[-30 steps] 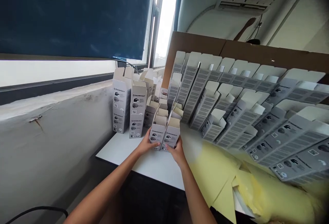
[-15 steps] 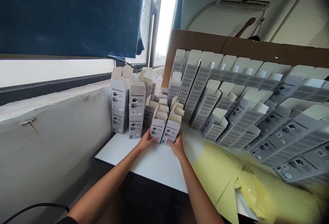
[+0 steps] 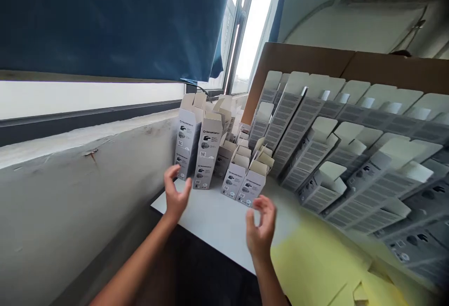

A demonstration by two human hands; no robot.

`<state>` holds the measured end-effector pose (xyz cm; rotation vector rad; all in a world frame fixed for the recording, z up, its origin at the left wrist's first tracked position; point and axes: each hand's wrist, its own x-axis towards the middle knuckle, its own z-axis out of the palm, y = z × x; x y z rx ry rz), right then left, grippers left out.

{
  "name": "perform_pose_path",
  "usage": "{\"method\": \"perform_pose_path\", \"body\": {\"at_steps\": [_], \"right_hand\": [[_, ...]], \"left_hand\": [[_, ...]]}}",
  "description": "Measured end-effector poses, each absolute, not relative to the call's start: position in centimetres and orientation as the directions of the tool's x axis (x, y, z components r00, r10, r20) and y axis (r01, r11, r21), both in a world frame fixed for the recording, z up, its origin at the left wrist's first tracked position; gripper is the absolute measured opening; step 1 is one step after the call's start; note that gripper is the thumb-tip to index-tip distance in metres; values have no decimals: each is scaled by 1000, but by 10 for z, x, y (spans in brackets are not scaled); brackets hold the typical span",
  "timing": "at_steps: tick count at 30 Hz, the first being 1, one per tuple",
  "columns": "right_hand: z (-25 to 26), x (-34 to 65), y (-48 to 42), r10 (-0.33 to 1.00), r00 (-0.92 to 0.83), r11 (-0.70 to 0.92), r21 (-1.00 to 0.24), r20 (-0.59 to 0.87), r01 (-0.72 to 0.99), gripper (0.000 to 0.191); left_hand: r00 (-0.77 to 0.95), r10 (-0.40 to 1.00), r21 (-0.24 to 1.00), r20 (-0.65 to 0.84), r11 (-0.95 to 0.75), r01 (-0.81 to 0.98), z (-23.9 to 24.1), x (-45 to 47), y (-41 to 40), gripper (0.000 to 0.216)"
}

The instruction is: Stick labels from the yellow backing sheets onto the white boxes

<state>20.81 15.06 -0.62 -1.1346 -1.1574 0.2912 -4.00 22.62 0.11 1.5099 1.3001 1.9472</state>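
Note:
Two small grey-and-white cartons (image 3: 245, 180) with open top flaps stand side by side on the white table (image 3: 213, 222), in front of more upright cartons (image 3: 201, 144). My left hand (image 3: 175, 193) hovers to their left, fingers spread, holding nothing. My right hand (image 3: 261, 229) hangs just in front of the right carton, fingers loosely curled and apart, empty. Neither hand touches a carton.
Long rows of opened cartons (image 3: 336, 147) lean against a brown cardboard sheet (image 3: 301, 58) on the right. Yellow paper (image 3: 315, 268) covers the table's near right. A grey wall ledge (image 3: 87, 165) and a window with a dark blue blind (image 3: 105, 20) run along the left.
Both hands have let go of the two front cartons and pulled back toward me, fingers opening. The cartons stay standing on the table. The view has swung left.

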Motion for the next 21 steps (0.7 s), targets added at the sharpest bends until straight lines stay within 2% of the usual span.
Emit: {"method": "perform_pose_path", "body": {"at_steps": [2,4,7,9,11,16,21], "right_hand": [[2,171,146,840,161,470,-844,518,259,52],[6,133,160,907,62,398,-896,416,199,66],[5,89,205,928,145,313,-928,344,202,90],[3,73,237,921,201,294,-934,333,202,95],[2,66,260,915,231,289,-936,332,200,95],[-1,65,276,914,199,314,-927,354,206,83],[-2,58,266,908,188,326,-913,375,246,86]], "left_hand": [[-459,714,847,529,-472,242,10,-65,245,63],[-429,751,865,502,-446,231,14,-81,267,67],[-355,800,874,484,-428,228,15,-88,290,82],[-326,814,876,480,-424,231,14,-87,297,90],[-300,828,879,473,-420,225,14,-87,301,88],[-196,877,894,440,-407,187,14,-94,302,61],[-167,893,901,418,-384,204,15,-99,283,67]]}}
